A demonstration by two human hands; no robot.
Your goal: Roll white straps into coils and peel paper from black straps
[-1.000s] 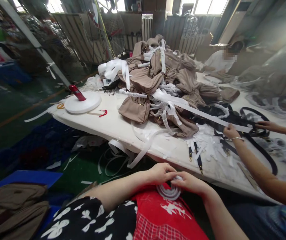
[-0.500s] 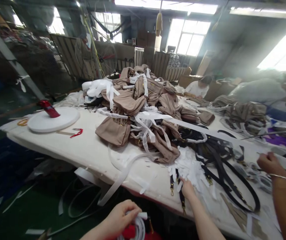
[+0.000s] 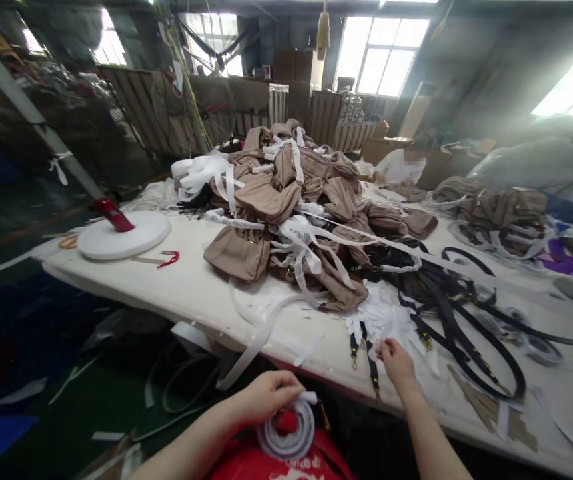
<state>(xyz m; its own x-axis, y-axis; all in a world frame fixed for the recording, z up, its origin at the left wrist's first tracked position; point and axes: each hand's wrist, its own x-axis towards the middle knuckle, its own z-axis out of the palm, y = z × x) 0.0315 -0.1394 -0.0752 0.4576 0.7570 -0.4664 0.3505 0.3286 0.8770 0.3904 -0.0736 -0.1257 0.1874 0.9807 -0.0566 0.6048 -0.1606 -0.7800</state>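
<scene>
My left hand (image 3: 273, 397) is closed on a coiled strap wrapped in white (image 3: 289, 437), held low in front of a red garment (image 3: 246, 460). A gold-coloured clasp (image 3: 324, 417) shows beside the coil. My right hand (image 3: 396, 360) is at the near edge of a heap of white strips (image 3: 383, 313), fingers pinched together; what lies between them is too small to make out. Just left of it, short black straps with gold clasps (image 3: 370, 367) hang over the table edge. Behind the heap are piled brown bags (image 3: 311, 193) with white-wrapped straps.
Long black straps (image 3: 466, 333) lie on the white table (image 3: 191, 293) at right. A large roll of white tape (image 3: 125, 237) and a red-handled tool (image 3: 169, 259) are at left. A person (image 3: 401, 167) sits across the table. White tape (image 3: 266, 340) trails off the near edge.
My right hand has drawn back slightly from the black straps to the white strips, its fingers now pinched. My left hand's coil is more in view. Another person's hand at right has left the view.
</scene>
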